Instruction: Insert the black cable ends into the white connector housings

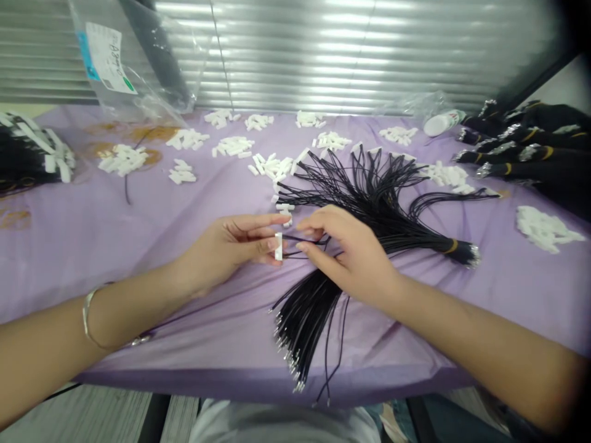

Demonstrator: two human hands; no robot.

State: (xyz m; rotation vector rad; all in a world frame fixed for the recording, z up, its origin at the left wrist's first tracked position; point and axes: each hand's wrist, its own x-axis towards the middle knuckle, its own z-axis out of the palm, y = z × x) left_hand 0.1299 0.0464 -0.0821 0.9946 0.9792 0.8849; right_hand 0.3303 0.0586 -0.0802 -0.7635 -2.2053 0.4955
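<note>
the thumb of the left hand (235,246) overlaps one edge of the clip (278,247); the cord ends at the clip are too small to tell. the right hand (353,249) hides the upper end of the lower cords (307,323); its grip cannot be determined. bag (150,92): top cut off by the upper edge. label (105,55): small print illegible. left bundle (21,157): cut off by the left edge. right bundles (554,175): cut off by the right edge. bottle (441,124): lettering blurred.
</note>
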